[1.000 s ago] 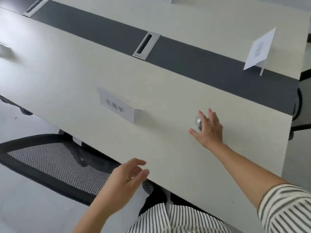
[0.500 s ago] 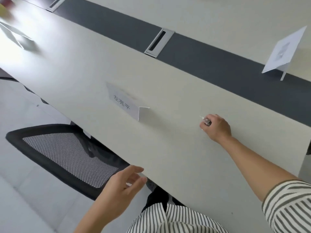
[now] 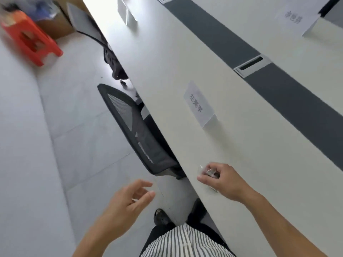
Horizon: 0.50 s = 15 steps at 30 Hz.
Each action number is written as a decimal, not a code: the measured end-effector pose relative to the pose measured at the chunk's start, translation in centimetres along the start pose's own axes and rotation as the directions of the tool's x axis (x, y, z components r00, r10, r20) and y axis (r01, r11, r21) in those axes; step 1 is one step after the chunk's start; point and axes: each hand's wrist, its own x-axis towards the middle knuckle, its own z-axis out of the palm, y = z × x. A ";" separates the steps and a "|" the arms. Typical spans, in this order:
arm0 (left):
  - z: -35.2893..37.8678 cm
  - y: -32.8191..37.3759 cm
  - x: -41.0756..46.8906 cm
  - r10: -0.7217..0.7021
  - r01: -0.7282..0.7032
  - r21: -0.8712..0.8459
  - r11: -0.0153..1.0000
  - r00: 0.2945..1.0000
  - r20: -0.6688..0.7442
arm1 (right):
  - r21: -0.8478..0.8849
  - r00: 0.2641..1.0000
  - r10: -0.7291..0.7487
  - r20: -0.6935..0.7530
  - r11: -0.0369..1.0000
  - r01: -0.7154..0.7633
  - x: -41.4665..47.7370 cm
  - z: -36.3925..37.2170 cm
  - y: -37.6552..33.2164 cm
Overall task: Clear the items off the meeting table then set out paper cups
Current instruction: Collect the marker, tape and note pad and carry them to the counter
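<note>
My right hand (image 3: 223, 181) is closed on a small crumpled clear wrapper (image 3: 208, 171) just above the near edge of the long white meeting table (image 3: 185, 58). My left hand (image 3: 128, 200) hovers over the floor beside the table, fingers spread and empty. A folded white name card (image 3: 199, 104) with black characters stands on the table beyond my right hand. Another name card (image 3: 295, 19) stands at the far right, and a third (image 3: 127, 11) near the top. No paper cups are in view.
A dark strip (image 3: 297, 93) with a metal cable slot (image 3: 251, 64) runs down the table's middle. A black mesh chair (image 3: 135, 132) is tucked under the near edge, another chair (image 3: 87, 21) further along. A red plastic stool (image 3: 30, 38) and a cardboard box (image 3: 55, 25) sit on the floor top left.
My right hand has closed on the wrapper and drawn it back to the table's near edge. My view has swung left, bringing the floor, stool and chairs into sight.
</note>
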 end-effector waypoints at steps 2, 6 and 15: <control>-1.2 -2.7 -1.9 -0.050 0.046 -0.066 0.997 0.997 -0.062 | -0.103 0.994 -0.046 0.098 0.993 0.056 -0.1 3.1 -2.3; -3.9 -8.3 -6.6 -0.145 0.108 -0.198 0.974 0.973 -0.182 | -0.289 0.956 -0.084 0.282 0.942 0.168 -0.1 9.7 -6.9; -8.9 -21.8 -19.2 -0.436 0.242 -0.484 0.841 0.833 -0.340 | -0.440 0.816 -0.166 0.554 0.774 0.456 -1.0 25.3 -18.8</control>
